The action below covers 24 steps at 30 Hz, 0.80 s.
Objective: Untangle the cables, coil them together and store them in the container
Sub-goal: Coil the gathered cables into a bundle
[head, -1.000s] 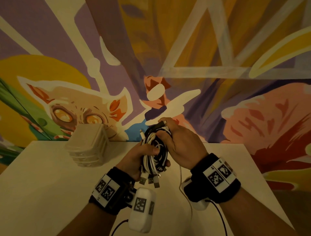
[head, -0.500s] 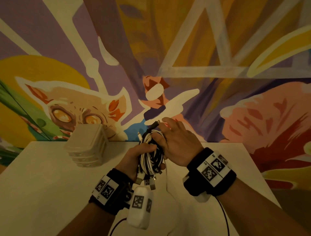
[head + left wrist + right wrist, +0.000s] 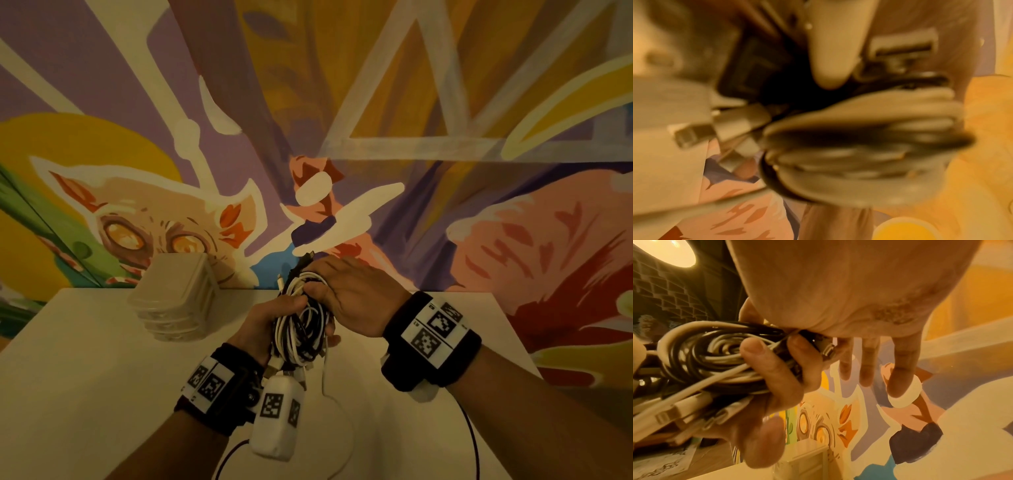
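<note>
At the centre of the head view, two hands meet over a white table [image 3: 85, 359], holding a coiled bundle of white and black cables [image 3: 301, 325] upright in the air above it. The left hand [image 3: 270, 322], lower and just left of centre, has its fingers curled around the middle of the coil, gripping it. The right hand [image 3: 356, 294], just right of centre, lies over the upper part of the coil. In the right wrist view its thumb [image 3: 777, 373] and index finger press around the cable loops while its other three fingers [image 3: 865, 366] stretch out straight, holding nothing.

Several plug ends [image 3: 291, 371] hang from the bottom of the bundle, and one thin white cable [image 3: 323, 377] trails down from it onto the table. A dark plug [image 3: 308, 257] pokes out at the top of the coil, above the right hand.

To the left of the hands, near the table's far edge, stands a pale translucent plastic container with a lid [image 3: 174, 298], well apart from the bundle.

Both wrists wear black bands with black-and-white square markers. Behind the table, filling the upper frame, is a colourful painted mural [image 3: 445, 102]. The left wrist view is a blurred close-up of cables and plugs.
</note>
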Tool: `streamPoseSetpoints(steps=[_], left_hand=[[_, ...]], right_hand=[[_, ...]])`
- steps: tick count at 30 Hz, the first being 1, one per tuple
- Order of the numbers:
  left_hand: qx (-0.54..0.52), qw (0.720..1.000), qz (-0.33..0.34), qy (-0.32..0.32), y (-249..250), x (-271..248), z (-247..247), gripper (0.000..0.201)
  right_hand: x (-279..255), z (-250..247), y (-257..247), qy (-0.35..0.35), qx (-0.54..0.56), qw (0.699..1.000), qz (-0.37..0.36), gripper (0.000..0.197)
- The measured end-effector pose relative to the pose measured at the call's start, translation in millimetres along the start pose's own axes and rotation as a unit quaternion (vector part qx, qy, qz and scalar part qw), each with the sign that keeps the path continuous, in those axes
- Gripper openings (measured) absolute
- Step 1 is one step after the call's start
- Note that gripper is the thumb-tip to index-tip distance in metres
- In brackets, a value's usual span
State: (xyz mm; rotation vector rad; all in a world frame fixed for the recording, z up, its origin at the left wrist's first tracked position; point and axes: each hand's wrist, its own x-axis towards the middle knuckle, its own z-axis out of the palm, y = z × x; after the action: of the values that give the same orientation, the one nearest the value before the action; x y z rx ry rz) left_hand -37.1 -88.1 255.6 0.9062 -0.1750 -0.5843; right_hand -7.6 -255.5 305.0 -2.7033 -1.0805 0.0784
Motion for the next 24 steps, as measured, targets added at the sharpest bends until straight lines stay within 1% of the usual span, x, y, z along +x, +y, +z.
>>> streamPoseSetpoints(steps=[2,4,5,7,9,10,11,12,14,16,17,19,20,22,24], left_hand=[[-0.040,0.999,0.013,-0.017,0,-1,6,0.050],[-0.099,0.992,0.032,-0.076,0,-2,9,0.041],[-0.094,0.992,0.033,-0.072,0,-2,10,0.041],[-0.054,0.998,0.007,-0.019,-3,-1,9,0.043],[-0.100,0.995,-0.002,-0.020,-7,1,3,0.042],[-0.116,0.993,0.000,-0.017,-7,2,3,0.042],[-0.120,0.993,-0.001,-0.006,-8,3,2,0.044],[-0.118,0.993,-0.001,0.003,-9,3,2,0.047],[-0.109,0.994,-0.006,0.016,-12,4,0,0.047],[-0.095,0.995,-0.011,0.016,-15,3,-1,0.041],[-0.091,0.996,-0.011,0.015,-16,4,0,0.041],[-0.101,0.995,-0.007,0.014,-16,4,2,0.045],[-0.110,0.994,-0.004,0.016,-15,5,2,0.049],[-0.127,0.992,0.006,0.019,-13,4,0,0.055],[-0.134,0.991,0.022,0.019,-11,4,-1,0.053]], right_hand=[[2,1,0,0.000,-0.015,1.000,0.001,0.041],[3,1,-1,0.008,-0.034,0.999,-0.009,0.040],[4,1,-2,0.011,-0.045,0.999,-0.020,0.038],[5,-1,-1,0.002,-0.056,0.998,-0.029,0.038],[7,0,3,-0.013,-0.040,0.999,-0.002,0.041],[7,0,4,-0.001,-0.003,1.000,0.025,0.045],[7,-1,5,0.035,0.041,0.997,0.050,0.050],[6,-4,4,0.086,0.074,0.992,0.057,0.053],[5,-14,-2,0.173,0.107,0.979,0.021,0.053],[5,-26,-12,0.207,0.118,0.970,-0.039,0.045],[6,-29,-17,0.211,0.105,0.970,-0.060,0.036],[8,-31,-20,0.211,0.066,0.972,-0.080,0.015],[8,-29,-18,0.210,0.055,0.973,-0.078,0.011],[6,-20,-13,0.222,0.047,0.972,-0.061,0.011],[3,-9,-11,0.243,0.049,0.968,-0.035,0.011]])
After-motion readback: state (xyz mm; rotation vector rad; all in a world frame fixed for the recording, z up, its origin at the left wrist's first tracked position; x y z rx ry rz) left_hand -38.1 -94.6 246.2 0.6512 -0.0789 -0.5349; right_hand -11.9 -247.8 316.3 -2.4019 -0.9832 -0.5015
